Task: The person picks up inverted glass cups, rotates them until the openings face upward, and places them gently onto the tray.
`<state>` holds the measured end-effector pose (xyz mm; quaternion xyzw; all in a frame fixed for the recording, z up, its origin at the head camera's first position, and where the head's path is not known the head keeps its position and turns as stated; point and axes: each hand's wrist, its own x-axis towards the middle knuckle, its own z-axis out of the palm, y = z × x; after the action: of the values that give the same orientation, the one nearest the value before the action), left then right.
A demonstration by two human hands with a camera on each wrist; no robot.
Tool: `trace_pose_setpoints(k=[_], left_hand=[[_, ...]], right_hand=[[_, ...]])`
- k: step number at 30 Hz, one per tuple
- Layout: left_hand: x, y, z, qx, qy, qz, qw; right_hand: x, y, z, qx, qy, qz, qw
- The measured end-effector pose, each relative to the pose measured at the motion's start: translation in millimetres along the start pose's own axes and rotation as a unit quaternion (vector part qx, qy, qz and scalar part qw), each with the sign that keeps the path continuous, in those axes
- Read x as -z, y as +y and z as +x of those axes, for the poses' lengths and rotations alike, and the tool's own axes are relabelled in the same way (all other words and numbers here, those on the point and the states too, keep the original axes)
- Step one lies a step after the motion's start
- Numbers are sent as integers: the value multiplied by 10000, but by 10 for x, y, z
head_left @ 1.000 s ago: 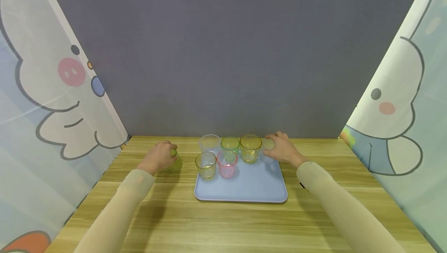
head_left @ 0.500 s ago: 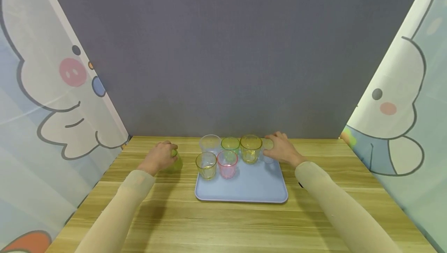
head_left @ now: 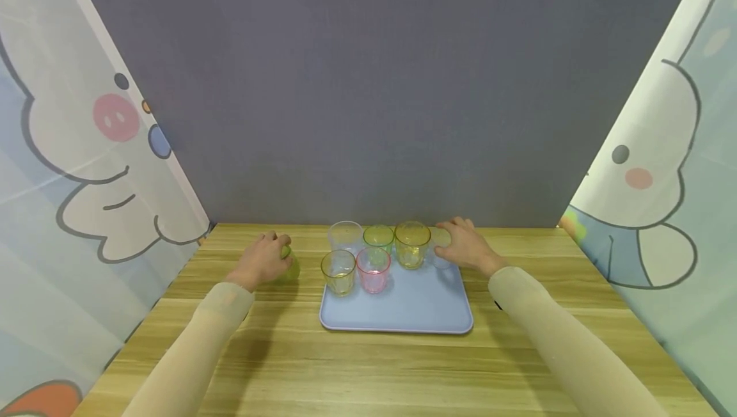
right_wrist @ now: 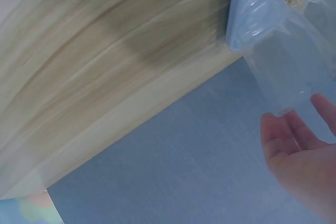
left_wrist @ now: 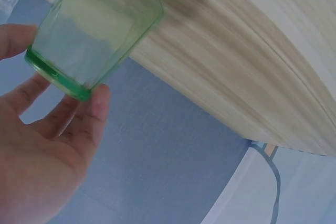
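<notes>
My left hand (head_left: 263, 259) grips a green cup (head_left: 291, 267) that stands on the wooden table (head_left: 368, 366), left of a light blue tray (head_left: 414, 305). In the left wrist view, the fingers (left_wrist: 92, 114) and thumb curl round the green cup's (left_wrist: 97, 24) thick base. At the tray's back right corner my right hand (head_left: 467, 245) holds a clear cup (head_left: 441, 251). In the right wrist view the clear cup (right_wrist: 286, 61) rests on the tray (right_wrist: 239, 9), with the fingertips (right_wrist: 275, 135) at its end.
Several other cups stand on the tray's back half: a clear one (head_left: 345, 236), a green one (head_left: 378, 236), a large yellow one (head_left: 412, 244), a small yellow one (head_left: 338, 272) and a pink one (head_left: 373, 270). A grey wall (head_left: 368, 84) backs the table, with patterned curtains on both sides.
</notes>
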<state>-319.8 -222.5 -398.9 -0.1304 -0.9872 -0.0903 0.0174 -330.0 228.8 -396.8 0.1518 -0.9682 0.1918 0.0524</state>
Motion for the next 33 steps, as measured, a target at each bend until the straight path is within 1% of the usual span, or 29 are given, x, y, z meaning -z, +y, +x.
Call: trace_pose_setpoints(k=[5, 9, 16, 21, 25, 33], left_hand=[[-4, 11, -15, 70, 11, -151, 9999], [6, 21, -24, 69, 14, -155, 9999], [52, 44, -52, 40, -19, -161, 9999], [88, 67, -72, 5, 25, -192, 9998], [132, 86, -89, -41, 101, -226, 9997], [263, 149, -115, -248, 431, -266, 9984]], right_hand=[[37, -48, -13, 65, 61, -57, 9999], [58, -80, -24, 144, 137, -85, 9998], [92, -130, -53, 358, 434, -86, 9984], [115, -152, -70, 445, 552, -48, 9975], [147, -189, -89, 478, 574, 35, 9972], [224, -257, -123, 376, 527, 336, 9973]])
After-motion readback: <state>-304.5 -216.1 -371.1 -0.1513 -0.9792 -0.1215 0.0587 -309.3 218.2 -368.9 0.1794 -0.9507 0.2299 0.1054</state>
